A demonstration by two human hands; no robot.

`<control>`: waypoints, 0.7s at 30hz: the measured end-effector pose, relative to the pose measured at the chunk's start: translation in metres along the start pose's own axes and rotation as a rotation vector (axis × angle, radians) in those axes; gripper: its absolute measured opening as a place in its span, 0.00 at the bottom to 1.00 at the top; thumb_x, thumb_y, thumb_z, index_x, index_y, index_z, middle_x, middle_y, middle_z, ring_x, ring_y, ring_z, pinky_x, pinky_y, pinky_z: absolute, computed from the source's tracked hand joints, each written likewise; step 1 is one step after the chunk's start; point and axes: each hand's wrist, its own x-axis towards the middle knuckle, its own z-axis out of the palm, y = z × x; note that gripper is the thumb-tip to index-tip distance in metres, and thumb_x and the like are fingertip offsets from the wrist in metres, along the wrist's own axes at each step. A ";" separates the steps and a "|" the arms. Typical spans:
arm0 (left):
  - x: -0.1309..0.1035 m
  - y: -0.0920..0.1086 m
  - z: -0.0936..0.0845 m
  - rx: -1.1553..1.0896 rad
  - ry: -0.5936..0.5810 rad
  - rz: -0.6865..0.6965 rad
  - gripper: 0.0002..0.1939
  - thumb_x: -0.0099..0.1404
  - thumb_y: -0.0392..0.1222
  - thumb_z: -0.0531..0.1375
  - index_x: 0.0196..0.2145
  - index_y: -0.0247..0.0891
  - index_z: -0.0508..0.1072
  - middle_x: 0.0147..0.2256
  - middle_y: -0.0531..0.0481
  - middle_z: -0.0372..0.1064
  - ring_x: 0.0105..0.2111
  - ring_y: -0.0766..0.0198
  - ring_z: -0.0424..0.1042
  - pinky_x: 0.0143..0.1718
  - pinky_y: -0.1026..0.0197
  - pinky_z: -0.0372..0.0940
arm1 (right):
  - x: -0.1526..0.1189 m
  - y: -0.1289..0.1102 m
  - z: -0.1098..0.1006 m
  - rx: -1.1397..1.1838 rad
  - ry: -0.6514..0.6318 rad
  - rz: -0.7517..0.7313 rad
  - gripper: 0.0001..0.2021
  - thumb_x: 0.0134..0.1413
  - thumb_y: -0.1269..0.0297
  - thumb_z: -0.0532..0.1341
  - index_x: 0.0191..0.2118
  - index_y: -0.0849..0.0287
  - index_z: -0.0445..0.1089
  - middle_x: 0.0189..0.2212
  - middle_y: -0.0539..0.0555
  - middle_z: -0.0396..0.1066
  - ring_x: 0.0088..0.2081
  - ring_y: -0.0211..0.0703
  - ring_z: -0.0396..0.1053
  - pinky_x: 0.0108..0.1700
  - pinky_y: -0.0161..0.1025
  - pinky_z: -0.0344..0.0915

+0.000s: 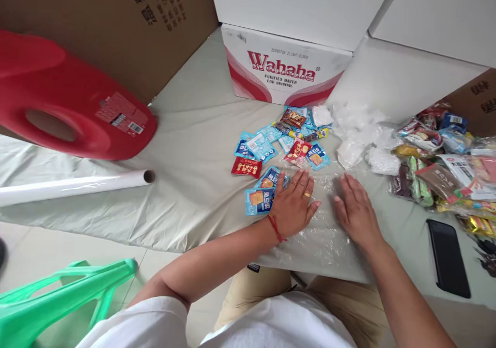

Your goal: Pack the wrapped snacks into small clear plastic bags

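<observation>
My left hand (292,206) lies palm down on a clear plastic sheet or bag (325,234), its fingers flat and slightly apart. It wears a ring, with a red string round the wrist. Blue snack packets (258,202) lie against its fingers on the left. My right hand (357,211) also rests flat on the right part of the plastic, fingers extended, holding nothing. Beyond the hands is a loose pile of small packets, among them a red one (297,152), a brown one (294,117) and a dark red one (247,167).
Crumpled clear plastic (360,131) lies behind my right hand. Mixed snacks (437,177) and a black phone (448,257) are at the right. A Wahaha box (287,69) stands behind. At left are a red jug (77,100), a white roll (77,185) and a green stool (65,296).
</observation>
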 end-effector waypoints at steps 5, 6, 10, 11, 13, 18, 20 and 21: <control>0.004 0.001 0.002 0.052 -0.113 -0.153 0.39 0.76 0.60 0.47 0.70 0.23 0.60 0.73 0.25 0.49 0.75 0.37 0.47 0.73 0.29 0.41 | -0.001 0.023 0.017 -0.049 -0.043 0.029 0.29 0.75 0.55 0.49 0.74 0.61 0.57 0.72 0.65 0.57 0.73 0.59 0.54 0.72 0.62 0.56; 0.004 0.003 0.002 0.055 -0.137 -0.156 0.40 0.76 0.60 0.48 0.70 0.23 0.60 0.73 0.24 0.49 0.75 0.36 0.47 0.73 0.30 0.40 | -0.006 0.030 0.016 -0.042 -0.035 0.037 0.28 0.75 0.55 0.49 0.73 0.62 0.58 0.72 0.66 0.58 0.73 0.59 0.55 0.72 0.61 0.57; 0.001 0.013 0.002 0.047 -0.191 -0.103 0.42 0.75 0.63 0.49 0.71 0.23 0.60 0.73 0.23 0.48 0.75 0.35 0.46 0.73 0.32 0.39 | -0.005 0.046 -0.004 -0.017 0.043 0.047 0.24 0.74 0.54 0.51 0.62 0.64 0.71 0.60 0.67 0.73 0.62 0.59 0.69 0.64 0.59 0.65; -0.001 0.015 0.002 0.047 -0.189 -0.085 0.42 0.75 0.63 0.49 0.71 0.23 0.61 0.73 0.23 0.48 0.75 0.35 0.46 0.73 0.32 0.39 | 0.003 0.046 -0.011 -0.028 0.087 0.052 0.22 0.73 0.54 0.52 0.57 0.63 0.74 0.54 0.65 0.77 0.57 0.58 0.73 0.61 0.57 0.68; -0.005 0.018 0.002 0.046 -0.166 -0.041 0.41 0.76 0.62 0.47 0.70 0.23 0.62 0.72 0.24 0.50 0.75 0.37 0.47 0.74 0.33 0.40 | 0.030 0.040 -0.025 -0.057 0.171 0.030 0.18 0.72 0.56 0.54 0.50 0.61 0.77 0.44 0.62 0.80 0.48 0.54 0.75 0.56 0.53 0.70; -0.009 0.019 0.002 -0.008 -0.064 0.075 0.39 0.78 0.60 0.43 0.67 0.23 0.66 0.71 0.29 0.56 0.74 0.43 0.52 0.73 0.39 0.46 | 0.128 -0.003 -0.029 -0.034 -0.020 -0.356 0.19 0.69 0.70 0.52 0.57 0.57 0.76 0.57 0.58 0.76 0.59 0.52 0.68 0.61 0.50 0.66; -0.007 0.017 0.003 -0.035 -0.054 0.072 0.37 0.78 0.59 0.43 0.67 0.25 0.68 0.69 0.32 0.62 0.72 0.46 0.56 0.73 0.42 0.49 | 0.161 -0.022 -0.015 -0.059 -0.153 -0.533 0.24 0.66 0.74 0.52 0.63 0.56 0.72 0.64 0.56 0.70 0.66 0.53 0.61 0.66 0.54 0.60; -0.006 0.015 0.003 -0.043 -0.055 0.059 0.36 0.78 0.58 0.43 0.67 0.27 0.68 0.68 0.34 0.64 0.71 0.47 0.58 0.72 0.42 0.49 | 0.174 -0.030 -0.007 -0.084 -0.210 -0.603 0.26 0.65 0.76 0.52 0.64 0.56 0.70 0.65 0.56 0.70 0.68 0.53 0.59 0.68 0.57 0.57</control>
